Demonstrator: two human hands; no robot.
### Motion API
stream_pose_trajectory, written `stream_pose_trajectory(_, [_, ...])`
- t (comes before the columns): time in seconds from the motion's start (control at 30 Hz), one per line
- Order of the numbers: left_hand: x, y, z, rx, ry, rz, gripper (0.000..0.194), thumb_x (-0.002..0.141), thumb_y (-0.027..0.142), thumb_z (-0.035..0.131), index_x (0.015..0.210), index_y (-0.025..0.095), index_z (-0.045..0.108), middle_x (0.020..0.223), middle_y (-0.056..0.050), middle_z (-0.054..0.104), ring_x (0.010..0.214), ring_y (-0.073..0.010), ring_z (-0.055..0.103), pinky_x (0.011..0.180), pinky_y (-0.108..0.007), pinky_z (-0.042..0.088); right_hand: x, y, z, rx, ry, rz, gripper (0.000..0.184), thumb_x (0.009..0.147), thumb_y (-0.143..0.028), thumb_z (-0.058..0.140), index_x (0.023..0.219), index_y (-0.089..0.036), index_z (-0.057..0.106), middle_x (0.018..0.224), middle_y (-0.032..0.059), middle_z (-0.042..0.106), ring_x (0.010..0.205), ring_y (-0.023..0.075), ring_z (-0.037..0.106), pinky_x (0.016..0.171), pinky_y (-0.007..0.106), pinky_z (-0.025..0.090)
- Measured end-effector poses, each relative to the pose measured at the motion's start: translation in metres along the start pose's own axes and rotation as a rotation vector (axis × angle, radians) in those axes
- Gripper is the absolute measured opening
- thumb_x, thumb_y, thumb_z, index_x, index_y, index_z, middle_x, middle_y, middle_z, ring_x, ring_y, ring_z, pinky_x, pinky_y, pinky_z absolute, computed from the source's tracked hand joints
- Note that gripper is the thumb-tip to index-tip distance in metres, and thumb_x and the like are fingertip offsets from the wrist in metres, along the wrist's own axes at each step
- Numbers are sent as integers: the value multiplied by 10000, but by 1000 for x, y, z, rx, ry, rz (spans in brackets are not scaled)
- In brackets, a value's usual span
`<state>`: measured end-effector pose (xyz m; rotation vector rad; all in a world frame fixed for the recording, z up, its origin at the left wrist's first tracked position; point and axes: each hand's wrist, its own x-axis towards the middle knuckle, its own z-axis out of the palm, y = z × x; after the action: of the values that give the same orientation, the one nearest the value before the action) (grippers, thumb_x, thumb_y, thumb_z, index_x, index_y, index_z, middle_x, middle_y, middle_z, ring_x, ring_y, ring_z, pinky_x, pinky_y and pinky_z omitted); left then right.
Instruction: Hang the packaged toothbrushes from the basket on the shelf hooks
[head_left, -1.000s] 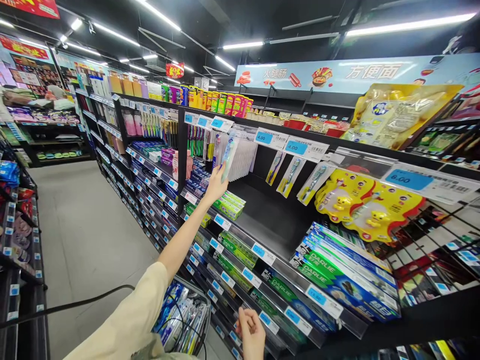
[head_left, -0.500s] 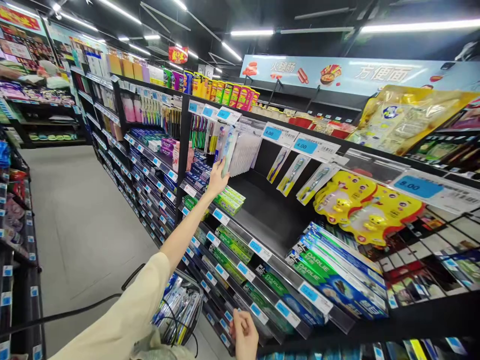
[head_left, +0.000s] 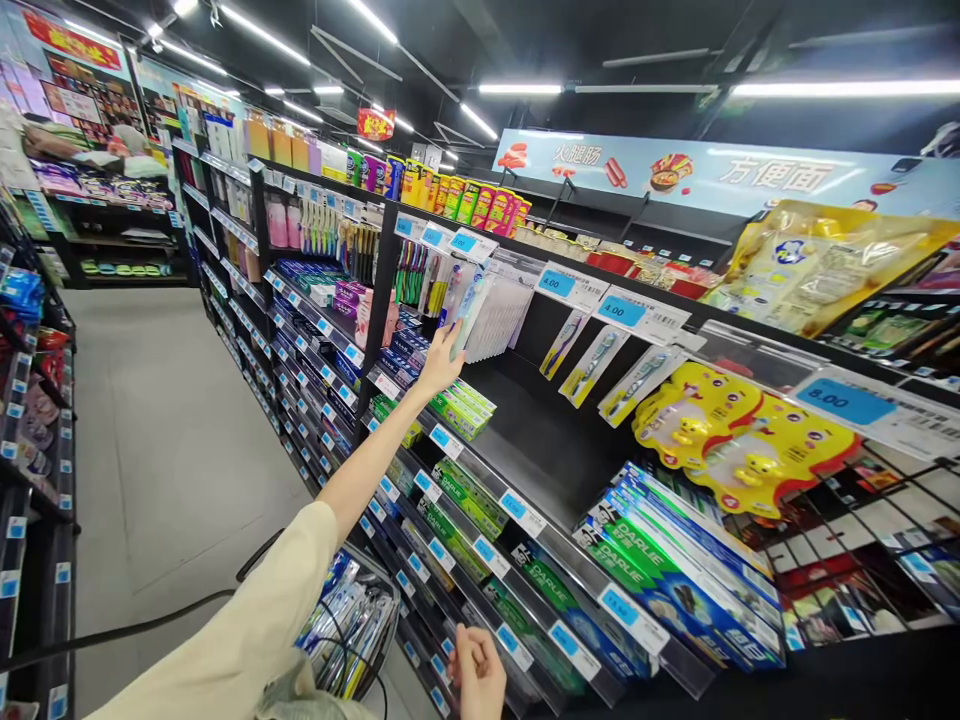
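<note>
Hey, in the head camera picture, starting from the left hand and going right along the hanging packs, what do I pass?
Left hand → row of white-backed packs → purple-handled toothbrush pack → two more toothbrush packs → red-edged yellow packs.

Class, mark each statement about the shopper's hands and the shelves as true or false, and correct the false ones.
1. The left hand touches a hanging toothbrush pack. True.
2. The right hand is holding a toothpaste box. False: no item shows in it.
3. Yellow-and-red packs hang above the DARLIE boxes. True.
4. The price tag above those packs reads 4.00. False: it reads 8.00.
5. The filled container stands on the top shelf. False: it is low, beside the pale sleeve.
</note>
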<state>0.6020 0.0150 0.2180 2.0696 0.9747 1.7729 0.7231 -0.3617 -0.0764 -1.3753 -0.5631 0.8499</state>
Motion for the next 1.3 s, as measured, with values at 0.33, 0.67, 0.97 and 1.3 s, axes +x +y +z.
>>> stream_pose_trajectory(0.33, [0, -3, 4, 17, -25, -8, 709, 912, 137, 581, 1576, 274, 373, 1469, -107, 456, 1427, -283, 432, 1234, -437, 331, 8, 4, -1, 6, 24, 0, 609, 579, -731, 834, 676, -188, 577, 469, -31, 569, 349, 87, 448, 353, 179, 270])
stream_pose_trajectory(0.67, [-7, 3, 12, 30, -10, -58, 734, 915, 195, 628, 1581, 244, 324, 1449, -149, 437, 1412, -322, 427, 1218, -505, 328, 16, 25, -17, -17, -32, 64, 558, 633, -683, 827, 716, -181, 597, 511, -12, 597, 428, 115, 526, 418, 193, 362])
stream_pose_trajectory(0.97, [-306, 61, 0, -168, -169, -302, 419, 946, 119, 475, 1348, 223, 528, 1349, -133, 565, 1228, -246, 574, 1017, -426, 522, 6, 0, -5, -136, -62, 152, 565, 614, -675, 820, 785, -192, 580, 549, -25, 610, 497, 131, 540, 488, 233, 398])
stream_pose_trajectory(1.3, [-504, 27, -119, -172, -1030, -723, 217, 953, 193, 543, 1048, 242, 732, 898, -25, 777, 829, -191, 725, 817, -275, 547, 1, 57, 19, -349, -430, 321, 449, 717, -497, 732, 1008, -182, 601, 448, -104, 482, 441, 133, 521, 483, 236, 391])
